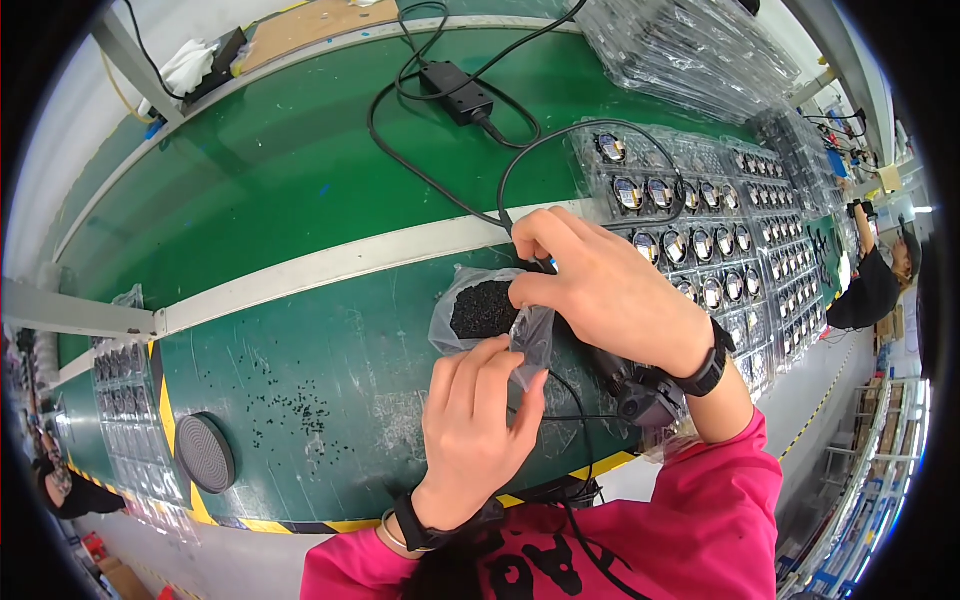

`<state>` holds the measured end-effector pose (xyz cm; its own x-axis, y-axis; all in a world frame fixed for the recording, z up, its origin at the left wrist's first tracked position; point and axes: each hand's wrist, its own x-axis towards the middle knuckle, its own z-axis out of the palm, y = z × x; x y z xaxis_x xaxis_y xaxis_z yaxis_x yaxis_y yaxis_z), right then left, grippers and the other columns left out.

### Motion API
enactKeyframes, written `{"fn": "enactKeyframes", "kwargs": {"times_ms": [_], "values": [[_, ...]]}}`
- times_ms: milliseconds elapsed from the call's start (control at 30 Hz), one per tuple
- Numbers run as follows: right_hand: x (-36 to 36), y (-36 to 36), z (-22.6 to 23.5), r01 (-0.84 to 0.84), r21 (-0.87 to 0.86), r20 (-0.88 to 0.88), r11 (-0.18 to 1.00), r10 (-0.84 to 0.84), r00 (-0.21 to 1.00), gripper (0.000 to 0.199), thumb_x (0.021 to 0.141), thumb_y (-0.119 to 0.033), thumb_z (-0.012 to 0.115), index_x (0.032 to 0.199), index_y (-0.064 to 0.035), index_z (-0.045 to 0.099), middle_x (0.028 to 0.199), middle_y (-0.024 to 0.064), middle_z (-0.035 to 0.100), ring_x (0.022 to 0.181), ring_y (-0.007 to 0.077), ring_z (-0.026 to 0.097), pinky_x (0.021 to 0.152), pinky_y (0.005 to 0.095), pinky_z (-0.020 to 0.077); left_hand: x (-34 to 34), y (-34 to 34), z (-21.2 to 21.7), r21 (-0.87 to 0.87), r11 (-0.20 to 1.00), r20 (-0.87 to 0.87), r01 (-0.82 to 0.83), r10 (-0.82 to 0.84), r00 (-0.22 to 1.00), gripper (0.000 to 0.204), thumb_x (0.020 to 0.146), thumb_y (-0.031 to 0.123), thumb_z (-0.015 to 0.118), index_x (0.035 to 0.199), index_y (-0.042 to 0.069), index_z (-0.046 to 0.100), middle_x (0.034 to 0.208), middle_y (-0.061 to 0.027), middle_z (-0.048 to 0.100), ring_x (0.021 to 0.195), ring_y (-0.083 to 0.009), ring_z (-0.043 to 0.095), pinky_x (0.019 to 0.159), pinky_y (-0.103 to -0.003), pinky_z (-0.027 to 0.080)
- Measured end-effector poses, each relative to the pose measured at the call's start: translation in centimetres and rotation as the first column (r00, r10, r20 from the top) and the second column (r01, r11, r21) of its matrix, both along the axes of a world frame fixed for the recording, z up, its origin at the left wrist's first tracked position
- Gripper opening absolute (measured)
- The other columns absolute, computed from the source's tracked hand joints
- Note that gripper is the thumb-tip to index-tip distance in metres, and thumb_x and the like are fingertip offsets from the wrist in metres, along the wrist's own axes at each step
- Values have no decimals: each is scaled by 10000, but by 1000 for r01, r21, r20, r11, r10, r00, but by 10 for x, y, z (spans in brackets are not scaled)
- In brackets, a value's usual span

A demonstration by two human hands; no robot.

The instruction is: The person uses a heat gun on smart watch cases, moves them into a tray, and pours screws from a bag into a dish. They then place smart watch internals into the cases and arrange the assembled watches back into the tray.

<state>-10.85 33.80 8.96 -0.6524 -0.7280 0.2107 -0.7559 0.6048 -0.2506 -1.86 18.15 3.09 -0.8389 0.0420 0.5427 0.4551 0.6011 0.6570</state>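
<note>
A clear plastic bag (444, 325) full of tiny black parts (483, 310) sits on the green workbench in front of me. My left hand (475, 430) is closed on the near edge of the bag, fingertips pressed against the film. Over the bag's right side bends my right hand (615, 290), its thumb tip at the edge of the black parts. The fingers of this hand curl in; a dark piece with a blue spot shows under them, and I cannot make out what it is. More tiny black parts (305, 412) lie scattered on the bench to the left.
A grey round textured disc (205, 453) stands near the left front edge. Clear trays (690, 200) of round parts cover the right side, with stacked empty trays (690, 55) behind. A cable with a black box (457, 92) loops across the back. Another person (880, 275) is far right.
</note>
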Motion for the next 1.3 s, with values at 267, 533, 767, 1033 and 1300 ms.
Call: {"fn": "enactKeyframes", "kwargs": {"times_ms": [267, 533, 767, 1033, 1300], "values": [[-4, -2, -6, -48, -17, 35, 999, 48, 998, 135, 676, 21, 606, 792, -49, 607, 944, 89, 469, 926, 269, 539, 755, 361, 459, 1, -7, -5, 143, 989, 122, 36, -53, 991, 236, 731, -4, 725, 901, 5, 561, 913, -133, 644, 758, -280, 576, 640, -365, 484], [-5, -2, -13, -42, -101, 71, 994, 50, 996, 178, 683, 79, 569, 820, -33, 587, 950, 91, 490, 916, 293, 532, 764, 371, 459, 0, -4, -7, 319, 947, 195, 36, -102, 976, 197, 763, -28, 696, 903, 3, 562, 914, -130, 648, 744, -269, 573, 645, -352, 483], [-2, 17, -5, -22, -159, 168, 987, 49, 985, 174, 719, 84, 567, 865, -4, 600, 965, 121, 563, 897, 307, 569, 763, 374, 480, 3, 4, -11, 263, 963, 22, 59, -67, 997, 240, 740, -38, 723, 941, 8, 600, 1022, -133, 646, 800, -256, 616, 722, -338, 502], [14, 27, -11, 161, -154, 225, 975, -124, 966, 153, 803, 77, 553, 926, 3, 604, 986, 139, 583, 931, 323, 584, 776, 370, 490, -1, 18, -15, 256, 959, -34, 119, -114, 993, 250, 732, -42, 722, 949, 8, 611, 1102, -143, 620, 871, -283, 610, 751, -355, 500], [33, 11, -8, 238, -242, 163, 941, -203, 966, 192, 838, 69, 522, 990, -12, 607, 1076, 140, 594, 948, 352, 603, 845, 380, 480, 18, -8, -16, 375, 926, 70, 43, -75, 995, 313, 761, -87, 623, 1053, 5, 558, 1192, -167, 534, 940, -267, 580, 772, -354, 489]]}}
